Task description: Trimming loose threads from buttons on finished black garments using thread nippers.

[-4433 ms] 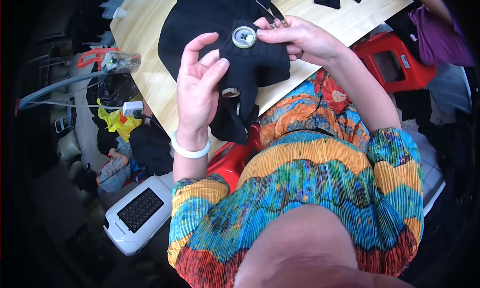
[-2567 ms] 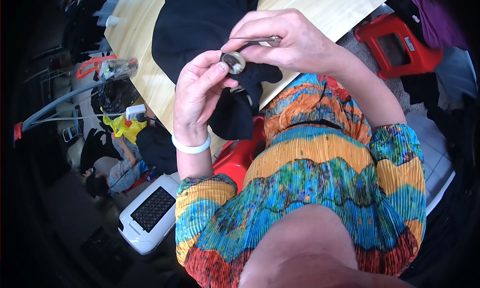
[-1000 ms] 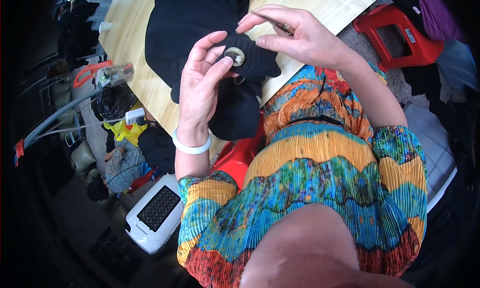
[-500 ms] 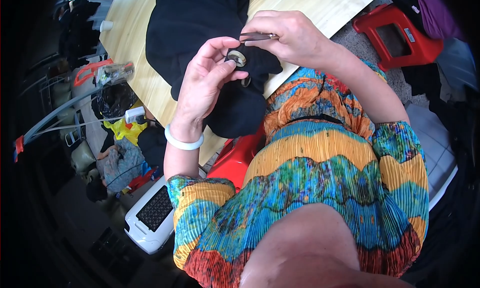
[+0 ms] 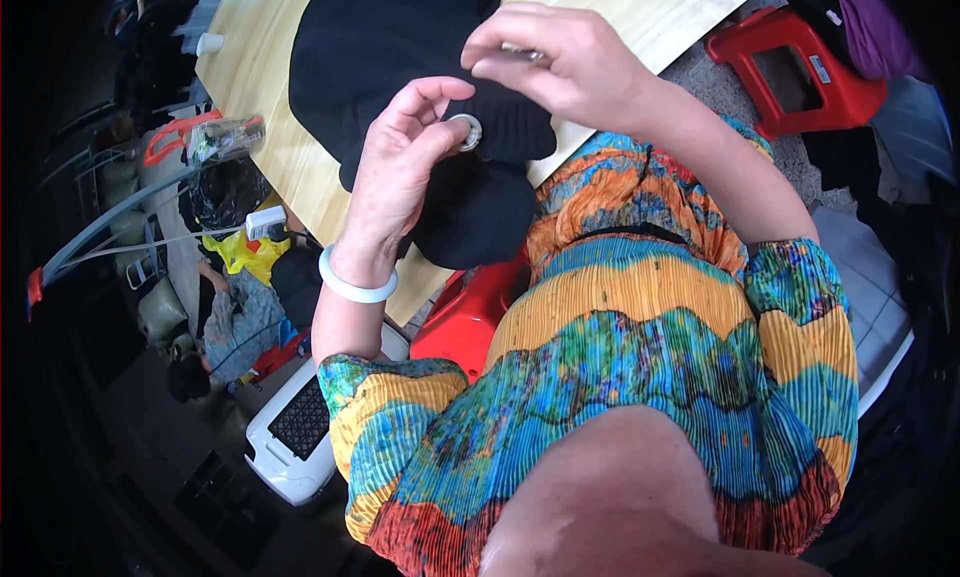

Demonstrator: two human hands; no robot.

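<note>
Beyond the bench (image 5: 270, 87) on its left side, a red plastic bag (image 5: 165, 137) sits with a clear bag (image 5: 228, 137) just beside it. A small white cup (image 5: 209, 44) stands at the bench's far left edge. Another person, in a grey-blue patterned top (image 5: 240, 317), works off the bench's left side, near a yellow bag (image 5: 245, 255) and a small white box (image 5: 265, 222). Closer to me, by the bench's near left corner, is a white case (image 5: 290, 472) with a black mesh panel.

On the bench, a black garment (image 5: 375, 67) lies spread, its lower folds hanging over the near edge. Above that edge, my left hand (image 5: 400, 147), a white bracelet (image 5: 357, 280) on its wrist, grips a round pale-rimmed button (image 5: 470, 133) under the thumb, index finger lifted clear. The button rests against the garment; whether it is sewn on, I cannot tell. A red stool (image 5: 470, 312) shows below the bench's near edge.

My right hand (image 5: 575, 67) is raised over the bench, apart from the button, its fingers closed around a small metal tool (image 5: 525, 53) that is mostly hidden. To the right of the bench stands a second red stool (image 5: 845, 102), with purple cloth (image 5: 880, 37) beside it.
</note>
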